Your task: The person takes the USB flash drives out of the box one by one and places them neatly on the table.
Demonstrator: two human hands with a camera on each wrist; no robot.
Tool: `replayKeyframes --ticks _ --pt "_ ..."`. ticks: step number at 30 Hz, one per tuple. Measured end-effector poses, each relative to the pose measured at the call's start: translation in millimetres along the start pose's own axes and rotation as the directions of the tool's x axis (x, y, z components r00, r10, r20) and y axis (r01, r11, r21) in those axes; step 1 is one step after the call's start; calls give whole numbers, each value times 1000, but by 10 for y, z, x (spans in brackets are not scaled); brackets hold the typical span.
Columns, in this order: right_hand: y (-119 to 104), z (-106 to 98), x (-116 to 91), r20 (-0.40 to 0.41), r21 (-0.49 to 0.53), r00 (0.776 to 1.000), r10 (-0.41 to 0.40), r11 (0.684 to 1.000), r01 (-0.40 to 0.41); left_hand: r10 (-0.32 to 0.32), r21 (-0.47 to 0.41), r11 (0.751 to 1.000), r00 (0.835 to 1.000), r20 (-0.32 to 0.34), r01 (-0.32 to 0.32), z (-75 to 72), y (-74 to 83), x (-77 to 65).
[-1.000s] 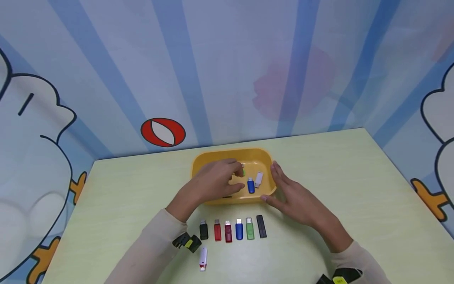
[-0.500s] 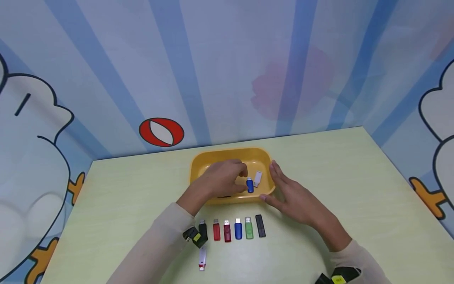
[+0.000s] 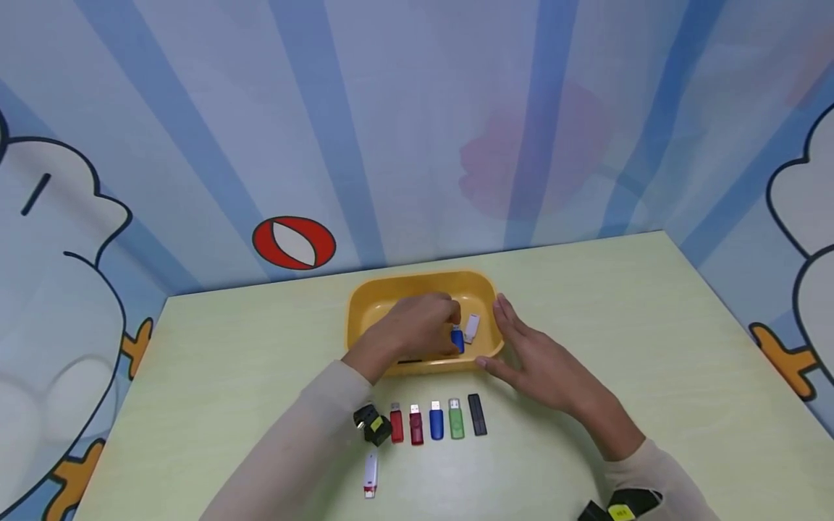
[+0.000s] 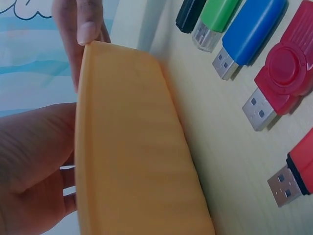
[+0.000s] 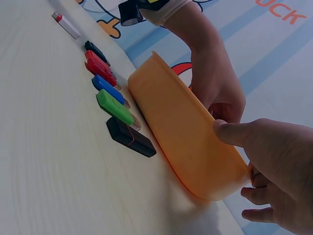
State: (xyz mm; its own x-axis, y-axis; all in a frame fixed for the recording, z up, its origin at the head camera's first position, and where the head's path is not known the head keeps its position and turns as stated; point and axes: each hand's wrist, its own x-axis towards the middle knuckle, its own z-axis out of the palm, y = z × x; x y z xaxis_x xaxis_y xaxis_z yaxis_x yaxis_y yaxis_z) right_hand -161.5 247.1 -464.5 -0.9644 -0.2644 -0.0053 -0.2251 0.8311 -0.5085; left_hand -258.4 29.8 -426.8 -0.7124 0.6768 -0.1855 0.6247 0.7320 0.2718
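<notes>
My left hand [image 3: 417, 327] reaches inside the yellow plastic tray [image 3: 365, 298], thumb and bent fingers at the blue USB flash drive [image 3: 459, 341]. Whether they pinch it is hard to see. A white USB drive [image 3: 471, 328] lies just right of it. Part of a dark item [image 3: 409, 361] shows under the hand. My right hand [image 3: 547, 367] rests against the tray's right front corner with fairly straight fingers. In the right wrist view, its thumb [image 5: 232, 133] lies on the rim. The tray wall [image 4: 132, 137] hides the left fingertips in the left wrist view.
Before the tray stands a row of USB drives: red [image 3: 397, 425], dark red [image 3: 415, 425], blue [image 3: 436, 421], green [image 3: 456, 420] and black [image 3: 478, 414]. A black one [image 5: 97, 52] is at the row's left end. Nearer lies a white-and-red drive [image 3: 370, 474]. A printed backdrop [image 3: 417, 145] rises behind the table.
My left hand has moved right inside the tray, to the blue USB drive, and now covers the green item seen before. My right hand has stayed at the tray's corner.
</notes>
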Motion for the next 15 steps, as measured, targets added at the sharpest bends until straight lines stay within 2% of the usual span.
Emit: replayKeyframes --ticks 15 --pt "-25 21 3 3 3 1000 -9 1000 9 12 71 997 1000 3 -12 61 20 82"
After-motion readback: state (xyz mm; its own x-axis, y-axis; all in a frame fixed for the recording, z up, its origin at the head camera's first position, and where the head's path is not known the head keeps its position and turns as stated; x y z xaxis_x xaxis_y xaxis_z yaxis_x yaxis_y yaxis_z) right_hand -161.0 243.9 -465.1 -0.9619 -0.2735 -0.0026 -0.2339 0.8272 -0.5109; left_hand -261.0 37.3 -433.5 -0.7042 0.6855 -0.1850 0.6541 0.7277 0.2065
